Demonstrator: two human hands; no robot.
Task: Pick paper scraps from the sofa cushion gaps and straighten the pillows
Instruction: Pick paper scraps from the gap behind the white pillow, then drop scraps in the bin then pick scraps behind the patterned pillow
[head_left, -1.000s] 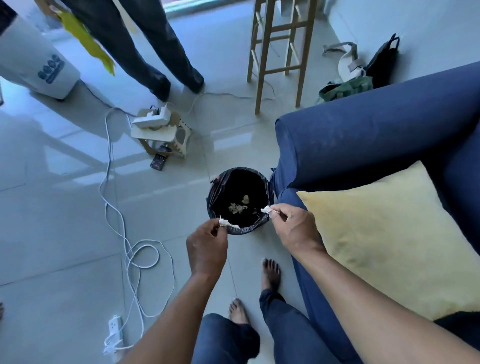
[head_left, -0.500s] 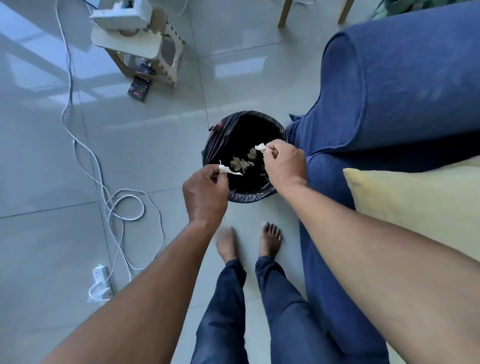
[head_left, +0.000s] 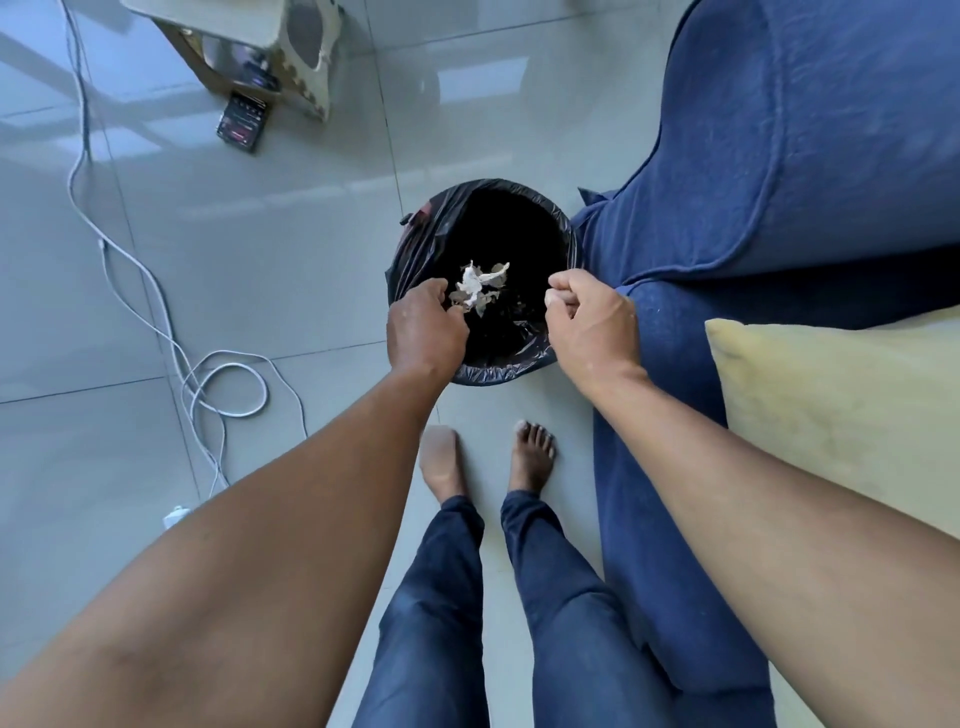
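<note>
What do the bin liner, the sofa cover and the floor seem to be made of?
Bin liner: probably thin black plastic film, glossy and crinkled at the rim.
Sofa cover: woven blue fabric, matte, slightly fuzzy, with stitched seams.
Floor: likely polished ceramic tile, with grout lines and window reflections.

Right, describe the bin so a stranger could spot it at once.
Start at the blue sofa on the right; the bin stands on the floor against its arm, just ahead of the bare feet. It is round, lined with a black bag, with pale paper scraps inside.

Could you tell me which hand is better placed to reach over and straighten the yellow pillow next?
Probably the right hand. It hangs over the bin's sofa-side rim, right beside the blue sofa, with the yellow pillow on that side. The left hand is over the bin's far rim and would have to cross the body.
</note>
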